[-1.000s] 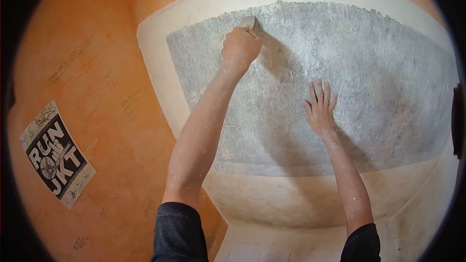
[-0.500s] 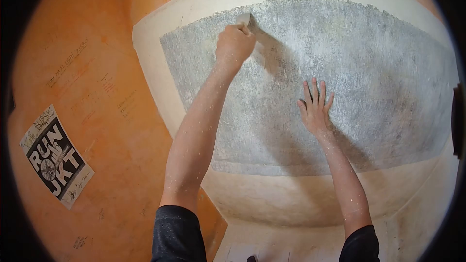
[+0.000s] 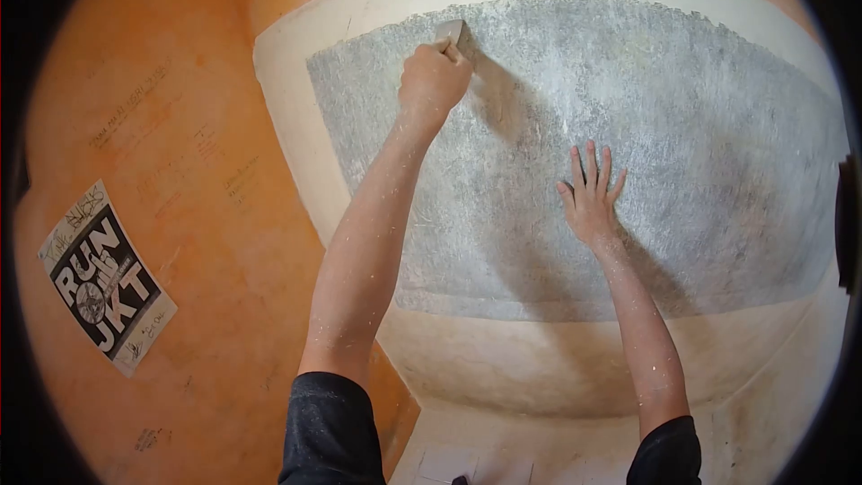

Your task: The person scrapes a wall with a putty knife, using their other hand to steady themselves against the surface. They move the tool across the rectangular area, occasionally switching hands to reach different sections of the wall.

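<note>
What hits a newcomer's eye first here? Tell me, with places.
The big grey fibrous patch fills the cream panel at centre and right, against the orange wall. The left hand grips a pale tool at the patch's top edge; the right hand lies flat on it, fingers spread. A black RUN JKT poster sticks low left.

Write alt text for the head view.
The left hand holds a small flat tool against the top of a grey fibrous patch; the right hand lies flat on the patch, fingers spread. A poster hangs on the orange wall at left.
</note>
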Available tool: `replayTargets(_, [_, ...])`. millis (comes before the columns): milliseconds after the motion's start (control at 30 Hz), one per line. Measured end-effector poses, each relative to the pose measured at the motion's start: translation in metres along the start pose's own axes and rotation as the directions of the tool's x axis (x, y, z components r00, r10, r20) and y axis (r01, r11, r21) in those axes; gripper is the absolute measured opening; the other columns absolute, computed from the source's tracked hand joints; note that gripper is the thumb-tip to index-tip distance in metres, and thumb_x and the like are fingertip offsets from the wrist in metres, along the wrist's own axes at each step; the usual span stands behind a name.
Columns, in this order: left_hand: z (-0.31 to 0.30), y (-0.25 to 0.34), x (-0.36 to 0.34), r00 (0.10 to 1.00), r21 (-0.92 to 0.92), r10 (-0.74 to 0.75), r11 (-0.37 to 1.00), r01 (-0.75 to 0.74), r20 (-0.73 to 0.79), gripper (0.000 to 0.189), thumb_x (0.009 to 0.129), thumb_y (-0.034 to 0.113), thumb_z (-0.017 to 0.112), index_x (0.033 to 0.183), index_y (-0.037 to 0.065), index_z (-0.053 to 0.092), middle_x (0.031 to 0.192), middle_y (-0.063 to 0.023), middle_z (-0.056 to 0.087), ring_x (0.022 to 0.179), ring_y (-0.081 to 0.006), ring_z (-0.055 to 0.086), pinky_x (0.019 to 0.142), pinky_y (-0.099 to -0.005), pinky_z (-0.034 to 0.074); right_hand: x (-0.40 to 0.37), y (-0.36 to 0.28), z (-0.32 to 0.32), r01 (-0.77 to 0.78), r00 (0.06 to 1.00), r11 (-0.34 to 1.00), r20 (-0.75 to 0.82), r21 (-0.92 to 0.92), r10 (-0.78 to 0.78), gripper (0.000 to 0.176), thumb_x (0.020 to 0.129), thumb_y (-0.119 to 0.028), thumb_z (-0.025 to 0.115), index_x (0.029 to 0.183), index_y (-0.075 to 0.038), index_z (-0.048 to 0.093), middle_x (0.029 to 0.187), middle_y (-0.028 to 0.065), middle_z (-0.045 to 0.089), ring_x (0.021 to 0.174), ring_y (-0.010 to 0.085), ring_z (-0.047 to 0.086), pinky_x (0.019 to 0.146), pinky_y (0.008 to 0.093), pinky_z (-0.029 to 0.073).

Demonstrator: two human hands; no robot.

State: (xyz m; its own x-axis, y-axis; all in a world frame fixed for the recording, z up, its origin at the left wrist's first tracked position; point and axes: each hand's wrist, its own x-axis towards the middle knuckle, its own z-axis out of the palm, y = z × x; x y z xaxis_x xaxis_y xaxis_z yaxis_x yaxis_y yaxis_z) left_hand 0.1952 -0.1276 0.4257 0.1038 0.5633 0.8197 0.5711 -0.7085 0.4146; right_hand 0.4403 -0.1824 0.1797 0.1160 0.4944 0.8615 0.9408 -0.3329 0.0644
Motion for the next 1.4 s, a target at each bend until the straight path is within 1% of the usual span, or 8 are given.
replayTargets(233, [-0.001, -0.012, -0.002, 0.998, 0.02, 0.015, 1.0, -0.016, 0.056, 0.035, 0.09, 0.026, 0.055, 0.115, 0.008, 0.072, 0.104, -0.0205, 0.071, 0.1, -0.0339, 0.069, 0.086, -0.0414, 0.056, 0.001, -0.005, -0.005, -0.059, 0.991, 0.998, 0.125, 0.018, 0.057, 0.067, 0.105, -0.047, 0.03, 0.159, -0.015, 0.006, 0.165, 0.0122, -0.005, 0.15, 0.0376, -0.011, 0.112, 0.0693, -0.008])
replayTargets(333, [-0.009, 0.0, 0.014, 0.997, -0.085, -0.067, 0.994, 0.07, 0.035, 0.031, 0.091, 0.026, 0.054, 0.11, 0.009, 0.073, 0.102, -0.0187, 0.072, 0.099, -0.0346, 0.069, 0.087, -0.0431, 0.055, 0.007, 0.002, -0.002, 0.006, 0.999, 1.0, -0.046, -0.003, -0.007, 0.068, 0.104, -0.047, 0.031, 0.159, -0.015, 0.006, 0.165, 0.0122, -0.006, 0.15, 0.037, -0.012, 0.112, 0.0694, -0.009])
replayTargets(500, [-0.005, -0.005, -0.008, 1.0, 0.07, -0.001, 0.998, 0.0, 0.012, 0.024, 0.087, 0.024, 0.059, 0.101, 0.012, 0.073, 0.102, -0.0154, 0.072, 0.093, -0.0311, 0.07, 0.084, -0.0411, 0.056, 0.006, -0.007, -0.023, -0.079, 0.963, 0.996, 0.261, 0.033, 0.068, 0.07, 0.104, -0.048, 0.03, 0.159, -0.014, 0.002, 0.164, 0.0119, -0.01, 0.149, 0.037, -0.015, 0.111, 0.0689, -0.012])
replayTargets(633, [-0.012, -0.014, 0.01, 1.0, -0.077, -0.014, 0.997, 0.013, -0.019, 0.025, 0.087, 0.024, 0.058, 0.103, 0.011, 0.073, 0.1, -0.0161, 0.073, 0.094, -0.0318, 0.07, 0.085, -0.0428, 0.055, 0.005, -0.01, -0.03, -0.092, 0.924, 0.994, 0.378, 0.051, 0.066, 0.071, 0.104, -0.048, 0.03, 0.158, -0.013, 0.0, 0.164, 0.0133, -0.012, 0.149, 0.0377, -0.017, 0.111, 0.0687, -0.013])
replayTargets(700, [-0.018, -0.015, 0.004, 0.994, -0.034, -0.012, 0.999, 0.016, 0.109, 0.029, 0.087, 0.025, 0.058, 0.107, 0.01, 0.073, 0.103, -0.0171, 0.072, 0.096, -0.033, 0.07, 0.084, -0.0434, 0.056, 0.01, -0.006, -0.03, -0.087, 0.931, 0.995, 0.359, 0.054, 0.061, 0.071, 0.105, -0.047, 0.029, 0.158, -0.012, -0.001, 0.163, 0.0148, -0.014, 0.148, 0.0383, -0.02, 0.11, 0.0686, -0.014])
replayTargets(1133, [-0.029, -0.025, 0.022, 0.998, -0.096, -0.036, 0.995, 0.031, -0.046, 0.033, 0.092, 0.027, 0.052, 0.111, 0.01, 0.072, 0.106, -0.0204, 0.07, 0.101, -0.0346, 0.068, 0.088, -0.0435, 0.054, 0.018, -0.009, -0.035, -0.087, 0.916, 0.994, 0.398, 0.073, 0.051, 0.074, 0.104, -0.047, 0.031, 0.157, -0.01, -0.004, 0.162, 0.0173, -0.017, 0.146, 0.0403, -0.023, 0.109, 0.0694, -0.016])
replayTargets(1267, [-0.008, -0.032, -0.002, 0.999, 0.118, 0.008, 0.993, -0.002, -0.05, 0.034, 0.092, 0.027, 0.052, 0.112, 0.007, 0.071, 0.107, -0.0192, 0.071, 0.102, -0.0332, 0.068, 0.088, -0.0431, 0.055, 0.012, -0.007, -0.038, -0.086, 0.904, 0.995, 0.424, 0.055, 0.055, 0.074, 0.104, -0.046, 0.032, 0.157, -0.009, -0.005, 0.162, 0.0182, -0.018, 0.146, 0.0416, -0.023, 0.108, 0.0704, -0.015])
replayTargets(1400, [-0.022, -0.049, 0.046, 0.998, -0.061, -0.054, 0.997, 0.052, -0.026, 0.034, 0.091, 0.025, 0.051, 0.113, 0.005, 0.069, 0.11, -0.0183, 0.07, 0.101, -0.0328, 0.069, 0.089, -0.0437, 0.055, 0.012, -0.008, -0.035, -0.086, 0.908, 0.996, 0.414, 0.034, 0.064, 0.075, 0.104, -0.045, 0.033, 0.157, -0.009, -0.004, 0.161, 0.0195, -0.018, 0.146, 0.0428, -0.021, 0.108, 0.071, -0.015])
